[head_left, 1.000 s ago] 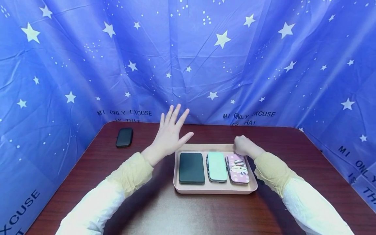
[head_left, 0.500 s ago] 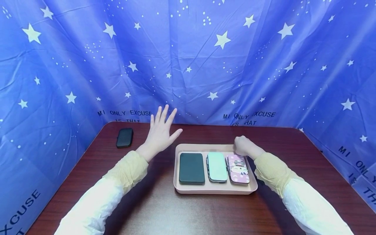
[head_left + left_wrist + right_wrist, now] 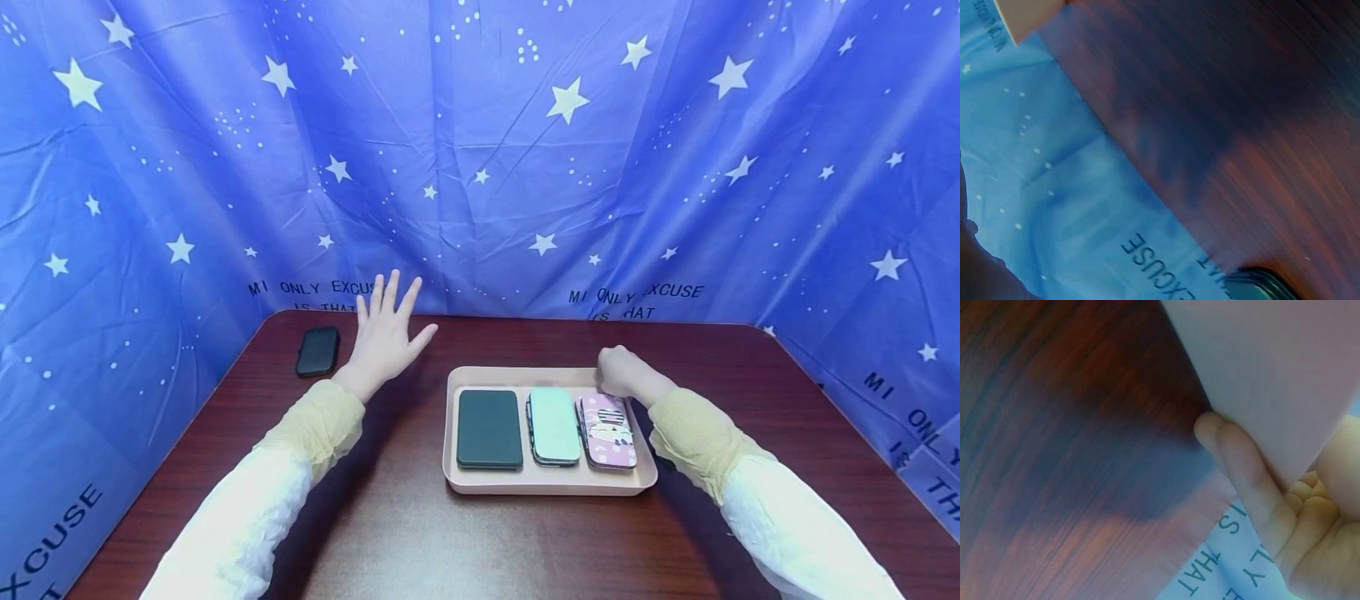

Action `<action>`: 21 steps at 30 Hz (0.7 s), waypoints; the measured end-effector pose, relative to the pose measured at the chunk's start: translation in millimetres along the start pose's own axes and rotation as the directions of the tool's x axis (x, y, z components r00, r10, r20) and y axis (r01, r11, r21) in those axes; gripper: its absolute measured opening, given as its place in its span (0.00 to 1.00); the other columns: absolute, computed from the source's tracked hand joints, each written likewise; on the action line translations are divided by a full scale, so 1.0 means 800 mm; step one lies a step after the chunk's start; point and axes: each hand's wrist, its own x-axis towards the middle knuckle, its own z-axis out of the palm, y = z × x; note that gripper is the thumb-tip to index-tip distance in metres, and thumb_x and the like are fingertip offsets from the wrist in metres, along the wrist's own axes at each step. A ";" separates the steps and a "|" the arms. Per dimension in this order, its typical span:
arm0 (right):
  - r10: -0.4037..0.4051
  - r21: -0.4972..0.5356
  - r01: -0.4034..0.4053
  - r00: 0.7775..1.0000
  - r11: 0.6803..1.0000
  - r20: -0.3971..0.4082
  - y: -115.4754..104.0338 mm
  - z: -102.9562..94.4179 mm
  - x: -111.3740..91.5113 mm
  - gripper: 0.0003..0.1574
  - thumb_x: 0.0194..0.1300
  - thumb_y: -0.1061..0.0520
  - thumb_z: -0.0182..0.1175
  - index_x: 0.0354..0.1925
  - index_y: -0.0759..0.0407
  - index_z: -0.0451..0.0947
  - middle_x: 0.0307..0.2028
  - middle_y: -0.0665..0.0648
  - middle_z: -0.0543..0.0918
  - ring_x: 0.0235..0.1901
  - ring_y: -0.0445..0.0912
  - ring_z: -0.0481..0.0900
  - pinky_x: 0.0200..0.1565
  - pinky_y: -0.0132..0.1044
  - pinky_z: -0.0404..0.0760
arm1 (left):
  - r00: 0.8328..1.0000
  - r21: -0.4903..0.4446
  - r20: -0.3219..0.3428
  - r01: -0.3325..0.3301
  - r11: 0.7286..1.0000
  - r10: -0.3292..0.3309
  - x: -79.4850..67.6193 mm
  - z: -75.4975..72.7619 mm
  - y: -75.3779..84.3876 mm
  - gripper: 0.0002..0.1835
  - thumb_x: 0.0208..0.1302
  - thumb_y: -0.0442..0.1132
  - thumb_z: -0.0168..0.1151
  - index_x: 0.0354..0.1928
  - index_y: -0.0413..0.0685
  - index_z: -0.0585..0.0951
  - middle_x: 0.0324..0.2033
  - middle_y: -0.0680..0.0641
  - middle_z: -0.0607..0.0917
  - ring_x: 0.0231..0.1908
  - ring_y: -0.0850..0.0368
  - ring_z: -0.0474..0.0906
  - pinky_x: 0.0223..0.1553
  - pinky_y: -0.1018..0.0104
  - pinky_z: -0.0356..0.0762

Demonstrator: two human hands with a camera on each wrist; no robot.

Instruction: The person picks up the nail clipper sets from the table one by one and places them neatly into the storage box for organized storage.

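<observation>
My left hand (image 3: 382, 342), fingers spread and straight, hovers over the table right of a small black case (image 3: 318, 351) with rounded corners. In the left wrist view a dark glossy edge of the black case (image 3: 1266, 278) shows at the bottom. My right hand (image 3: 626, 371) grips the far right corner of a beige tray (image 3: 547, 484); in the right wrist view its fingers (image 3: 1250, 469) lie along the outside of the tray wall (image 3: 1272, 375). Inside the tray, side by side, lie a dark green flat case (image 3: 489, 429), a mint case (image 3: 555, 426) and a pink patterned case (image 3: 608, 431).
The dark red wood-grain table (image 3: 420, 533) ends at a blue star-printed curtain (image 3: 480, 125) behind it and on both sides. The tray stands right of the middle; the black case lies near the far left corner.
My left hand has moved left from beside the tray towards the black case, fingers still spread. My right hand keeps its grip on the tray corner, and the tray has not moved.
</observation>
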 end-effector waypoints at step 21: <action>0.005 -0.013 -0.005 1.000 1.000 0.006 0.001 0.003 0.004 0.11 0.53 0.65 0.56 0.16 0.61 0.73 0.19 0.59 0.76 0.21 0.50 0.71 0.29 0.46 0.77 | 0.974 0.063 0.105 0.193 0.979 -0.199 -0.007 0.013 -0.085 0.42 0.64 0.62 0.50 0.74 0.53 0.50 0.72 0.34 0.42 0.71 0.34 0.32 0.63 0.28 0.32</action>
